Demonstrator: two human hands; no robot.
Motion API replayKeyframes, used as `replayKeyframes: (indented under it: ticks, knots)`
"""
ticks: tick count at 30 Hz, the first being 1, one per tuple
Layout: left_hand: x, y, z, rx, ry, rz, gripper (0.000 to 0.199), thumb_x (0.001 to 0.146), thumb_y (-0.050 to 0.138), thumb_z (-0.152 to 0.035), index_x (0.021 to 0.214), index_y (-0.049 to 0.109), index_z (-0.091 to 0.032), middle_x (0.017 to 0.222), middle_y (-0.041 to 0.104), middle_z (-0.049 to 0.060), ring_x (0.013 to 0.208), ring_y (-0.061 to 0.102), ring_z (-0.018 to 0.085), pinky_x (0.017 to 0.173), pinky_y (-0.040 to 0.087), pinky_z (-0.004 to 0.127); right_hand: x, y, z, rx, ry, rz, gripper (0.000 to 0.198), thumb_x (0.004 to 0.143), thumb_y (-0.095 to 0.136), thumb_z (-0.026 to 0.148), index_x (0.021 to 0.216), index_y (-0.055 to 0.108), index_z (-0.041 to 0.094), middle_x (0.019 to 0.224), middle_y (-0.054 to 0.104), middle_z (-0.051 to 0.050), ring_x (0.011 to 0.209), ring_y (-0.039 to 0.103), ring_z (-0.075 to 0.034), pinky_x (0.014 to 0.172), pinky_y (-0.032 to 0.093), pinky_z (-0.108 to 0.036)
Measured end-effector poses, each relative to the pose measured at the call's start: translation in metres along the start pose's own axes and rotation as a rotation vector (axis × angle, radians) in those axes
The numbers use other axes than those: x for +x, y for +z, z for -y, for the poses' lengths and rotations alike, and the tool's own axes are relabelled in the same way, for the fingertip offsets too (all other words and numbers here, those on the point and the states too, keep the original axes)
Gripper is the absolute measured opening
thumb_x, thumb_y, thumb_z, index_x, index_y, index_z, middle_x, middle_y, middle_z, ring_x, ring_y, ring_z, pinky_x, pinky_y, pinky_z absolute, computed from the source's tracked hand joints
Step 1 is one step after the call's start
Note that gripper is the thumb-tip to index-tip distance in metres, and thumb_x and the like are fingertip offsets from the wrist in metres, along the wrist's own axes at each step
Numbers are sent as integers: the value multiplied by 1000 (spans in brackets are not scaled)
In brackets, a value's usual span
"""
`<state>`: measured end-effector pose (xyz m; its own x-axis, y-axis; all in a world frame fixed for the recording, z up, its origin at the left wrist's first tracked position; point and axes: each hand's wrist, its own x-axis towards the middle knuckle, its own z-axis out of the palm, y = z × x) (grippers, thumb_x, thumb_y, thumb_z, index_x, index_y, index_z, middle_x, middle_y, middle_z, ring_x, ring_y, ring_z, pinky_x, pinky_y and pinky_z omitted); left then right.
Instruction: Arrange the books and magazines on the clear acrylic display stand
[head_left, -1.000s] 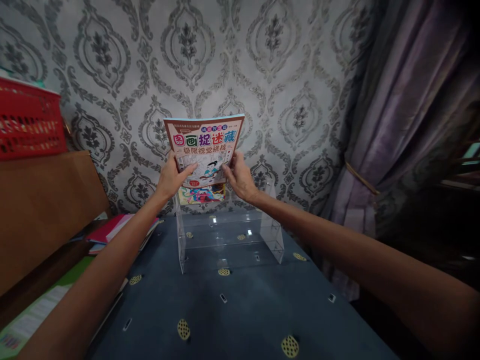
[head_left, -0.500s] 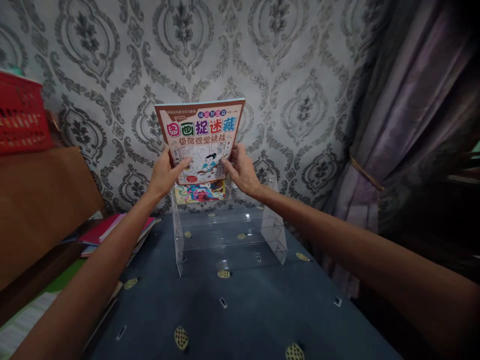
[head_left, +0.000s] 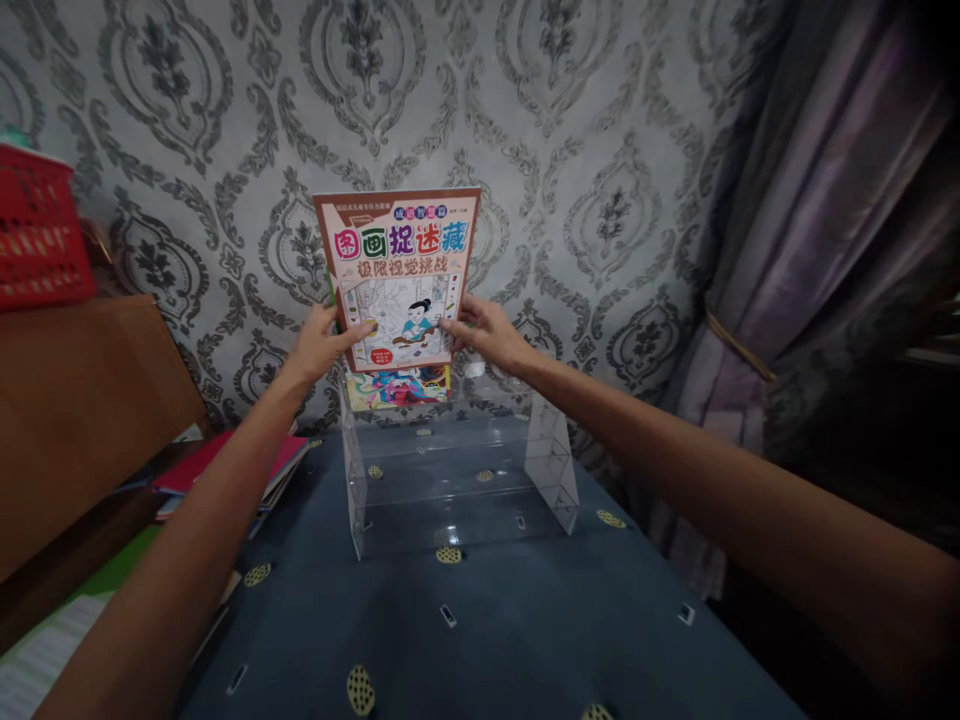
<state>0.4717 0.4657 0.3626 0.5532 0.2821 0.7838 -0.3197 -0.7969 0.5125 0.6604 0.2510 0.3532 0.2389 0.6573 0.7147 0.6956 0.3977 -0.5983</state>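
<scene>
A children's picture book [head_left: 401, 265] with a brown-bordered cover is held up, nearly upright, at the back of the clear acrylic rack [head_left: 551, 465]. My left hand [head_left: 319, 345] grips its lower left edge, thumb on the cover and fingers behind. On the lower right edge, my right hand [head_left: 487, 330] has the same kind of grip. Below and behind the held book shows the lower part of another colourful book [head_left: 397, 388], its top hidden. The rack's lower tiers hold nothing that I can see.
The rack stands on a dark blue patterned cloth [head_left: 405, 640] against a wallpapered wall. At left are a red plastic basket [head_left: 41, 230], a brown box [head_left: 90, 400], a pink folder [head_left: 202, 460] and papers [head_left: 56, 635]. A purple curtain [head_left: 757, 300] hangs at right.
The held book has tilted to a more upright, level pose, its right side lowered slightly relative to before. Both hands keep hold of it. The view has shifted slightly.
</scene>
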Motion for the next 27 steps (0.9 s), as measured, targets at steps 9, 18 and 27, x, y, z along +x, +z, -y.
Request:
replayKeyframes:
  ticks: [9,18,27]
  knots:
    - [-12,10,10,-285,-256,46,58,51,86,-64,83,77,-16,89,78,7,84,69,27,80,59,43,-3,4,-13,31,107,19,41,77,75,56,97,73,20,92,75,-5,80,69,-22,56,61,-32]
    - [-21,12,22,-282,-267,46,55,55,86,-61,84,78,-15,87,78,7,82,70,27,80,59,41,-12,11,-22,37,158,2,45,69,80,59,89,73,19,89,76,-5,77,68,-22,57,56,-30]
    - [-35,18,28,-333,-285,-10,60,52,87,-63,85,78,-14,90,78,8,85,71,25,85,57,40,-13,16,-24,18,170,-9,44,70,77,62,80,68,20,78,71,-3,69,64,-19,56,54,-30]
